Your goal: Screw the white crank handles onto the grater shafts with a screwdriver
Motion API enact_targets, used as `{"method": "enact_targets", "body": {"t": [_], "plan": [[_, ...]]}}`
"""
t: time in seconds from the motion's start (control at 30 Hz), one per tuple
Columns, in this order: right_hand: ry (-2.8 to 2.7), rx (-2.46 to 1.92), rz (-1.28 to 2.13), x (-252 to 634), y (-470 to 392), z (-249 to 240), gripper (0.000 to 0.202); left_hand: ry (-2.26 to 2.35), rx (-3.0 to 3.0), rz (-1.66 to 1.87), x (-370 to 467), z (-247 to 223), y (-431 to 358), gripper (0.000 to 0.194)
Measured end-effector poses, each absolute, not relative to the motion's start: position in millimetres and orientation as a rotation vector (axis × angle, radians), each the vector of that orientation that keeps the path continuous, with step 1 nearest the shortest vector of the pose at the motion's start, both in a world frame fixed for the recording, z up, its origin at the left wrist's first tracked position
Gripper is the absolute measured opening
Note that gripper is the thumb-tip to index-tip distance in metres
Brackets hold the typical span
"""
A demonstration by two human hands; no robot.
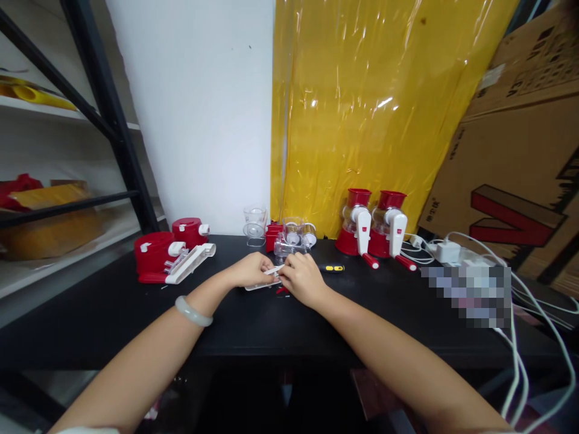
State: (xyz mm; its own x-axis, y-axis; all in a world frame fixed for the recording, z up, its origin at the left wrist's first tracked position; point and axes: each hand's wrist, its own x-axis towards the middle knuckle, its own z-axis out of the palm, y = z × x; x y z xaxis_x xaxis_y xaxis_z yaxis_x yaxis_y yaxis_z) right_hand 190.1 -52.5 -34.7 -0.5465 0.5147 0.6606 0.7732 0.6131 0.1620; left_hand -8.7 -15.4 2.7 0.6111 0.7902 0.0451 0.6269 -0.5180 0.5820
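Both hands (279, 275) hold 1 white part (261, 286).

To your left, a black frame (106, 114) stands in front of white shelves (27, 141), where a yellow roll (43, 96) lies higher up and a red bundle (20, 190) sits lower down by a blurred brown box (54, 220). Straight ahead of you, a white panel (194, 108) meets a glossy, creased yellow sheet (362, 114) behind the black table (199, 334). On your right, a big carton (511, 163) with a red V leans at a tilt, and near it white cables (520, 361) loop past a white adapter (447, 252), a pixelated patch hiding whatever lies just beside them.
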Motion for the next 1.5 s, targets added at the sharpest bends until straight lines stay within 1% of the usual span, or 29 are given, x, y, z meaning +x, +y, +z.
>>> {"method": "enact_targets", "body": {"t": [0.13,0.23,0.53,0.63,0.73,0.8,0.9,1.03,1.33,1.5], "plan": [[-2.281,-0.992,-0.676,189.4,-49.2,-39.1,0.018,1.138,2.324,0.439,-6.9,-1.7,-12.9,0.025],[-2.277,-1.008,-0.681,189.4,-47.7,-39.5,0.017,1.142,2.324,0.462,-6.1,-4.0,-11.3,0.026],[-2.233,-1.011,-0.588,193.1,-45.1,-36.7,0.012,1.079,2.264,0.438,-4.5,2.1,-19.2,0.032],[-2.229,-1.011,-0.492,193.9,-44.2,-37.7,0.008,1.056,2.322,0.458,-5.4,3.7,-18.4,0.039],[-2.207,-1.028,-0.382,193.5,-43.6,-38.6,0.006,1.022,2.397,0.526,-7.0,5.3,-17.2,0.054],[-2.194,-1.044,-0.325,192.8,-43.4,-38.9,0.007,1.002,2.42,0.534,-7.8,6.2,-17.4,0.058],[-2.193,-1.055,-0.281,192.4,-43.5,-39.2,0.008,0.968,2.44,0.511,-8.2,6.3,-18.5,0.053],[-2.206,-1.042,-0.302,193.5,-43.6,-40.2,0.005,0.959,2.431,0.519,-7.9,4.4,-18.3,0.049],[-2.232,-1.021,-0.337,194.9,-41.6,-41.0,0.004,0.964,2.467,0.539,-9.1,5.7,-18.8,0.049],[-2.232,-0.99,-0.329,194.8,-40.9,-41.9,0.002,0.901,2.387,0.498,-10.8,5.7,-17.4,0.05]]}}
